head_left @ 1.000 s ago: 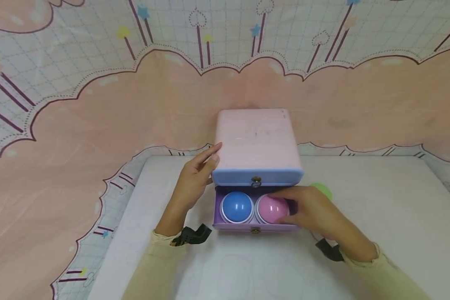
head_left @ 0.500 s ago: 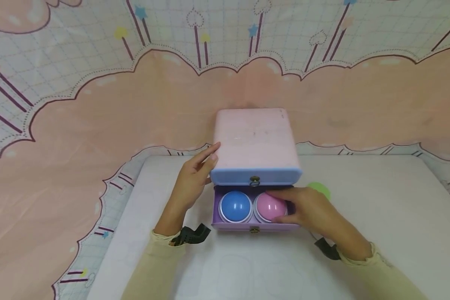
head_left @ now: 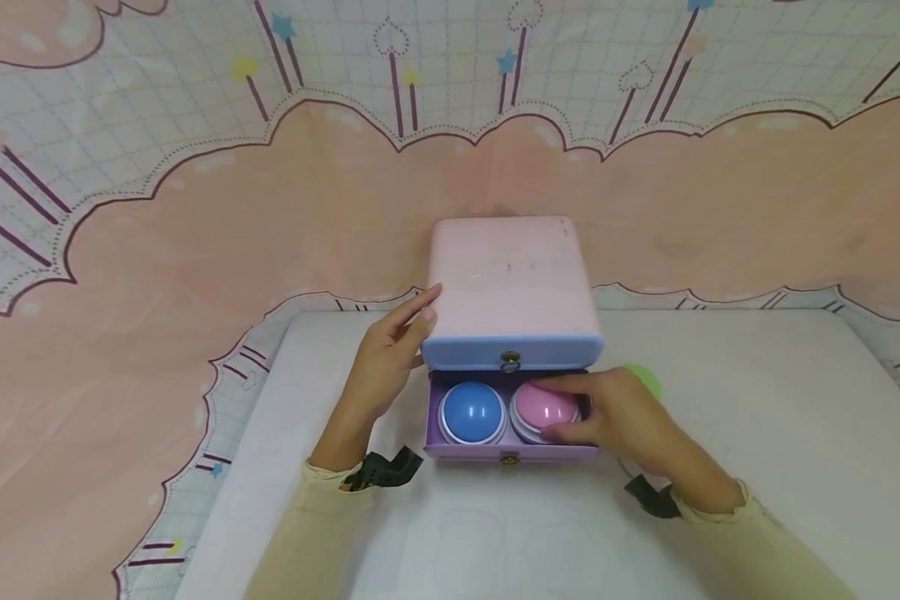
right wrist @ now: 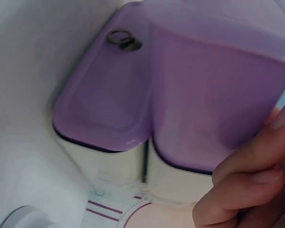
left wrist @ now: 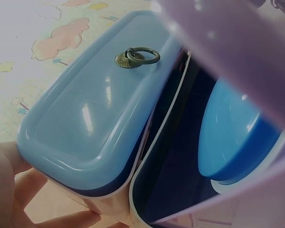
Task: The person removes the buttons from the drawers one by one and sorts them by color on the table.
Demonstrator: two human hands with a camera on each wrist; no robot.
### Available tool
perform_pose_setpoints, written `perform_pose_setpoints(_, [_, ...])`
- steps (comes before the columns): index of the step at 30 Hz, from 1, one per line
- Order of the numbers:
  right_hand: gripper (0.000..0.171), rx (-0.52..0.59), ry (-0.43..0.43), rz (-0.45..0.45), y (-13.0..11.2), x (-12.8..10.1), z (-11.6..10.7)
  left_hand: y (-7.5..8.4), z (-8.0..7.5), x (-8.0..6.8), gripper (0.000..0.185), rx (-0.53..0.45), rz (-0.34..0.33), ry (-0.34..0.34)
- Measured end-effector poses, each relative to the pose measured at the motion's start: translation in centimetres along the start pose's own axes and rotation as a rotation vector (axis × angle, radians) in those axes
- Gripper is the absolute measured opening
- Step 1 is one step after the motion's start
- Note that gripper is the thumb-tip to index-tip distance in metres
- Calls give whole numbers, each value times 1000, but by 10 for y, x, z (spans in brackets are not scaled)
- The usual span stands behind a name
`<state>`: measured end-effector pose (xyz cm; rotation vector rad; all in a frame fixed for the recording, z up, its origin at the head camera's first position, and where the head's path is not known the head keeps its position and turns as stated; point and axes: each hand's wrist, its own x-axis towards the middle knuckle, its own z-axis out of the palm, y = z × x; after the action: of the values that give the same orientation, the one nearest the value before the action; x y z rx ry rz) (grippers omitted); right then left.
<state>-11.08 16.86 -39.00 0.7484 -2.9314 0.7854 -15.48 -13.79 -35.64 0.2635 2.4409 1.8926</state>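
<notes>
A small pink drawer cabinet [head_left: 512,275] with a blue upper drawer [head_left: 480,353] stands mid-table. Below it, a purple drawer [head_left: 465,452] is pulled out. Inside sit two round containers: a blue-domed one [head_left: 472,412] at left and a pink-domed one [head_left: 543,403], slightly tilted, at right. My right hand [head_left: 630,417] grips the pink container between thumb and fingers. With fingers fairly straight, my left hand [head_left: 384,358] rests against the cabinet's left side. The left wrist view shows its fingers [left wrist: 31,185] along that side, by the blue drawer's corner.
A green round object [head_left: 643,380] sits behind my right hand, partly hidden. Another purple drawer front [right wrist: 104,90] with a ring pull is shut beside the pulled-out one. A patterned cloth backdrop [head_left: 345,225] hangs behind the white table [head_left: 757,417].
The pink container has risen slightly and tilted, with more of its pale rim showing at the front. My right hand has shifted slightly up with it. The left hand stays put.
</notes>
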Motion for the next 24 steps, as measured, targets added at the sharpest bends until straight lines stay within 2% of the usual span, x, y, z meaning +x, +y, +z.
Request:
perform_pose_setpoints(5, [55,76,-16,105,-3,-4,-11,0,0,-1,44,-11,6,-5])
perform_pose_setpoints(10, [57,140,16,173,-7,-9,-22,-1,-1,1,45,-9,10,-4])
perform_pose_setpoints(17, [54,193,70,197,-10,-14,-27,-3,-2,1,44,-30,8,4])
perform_pose_setpoints(24, [50,150,111,206,-9,-27,-41,-2,-1,0,44,-22,13,-6])
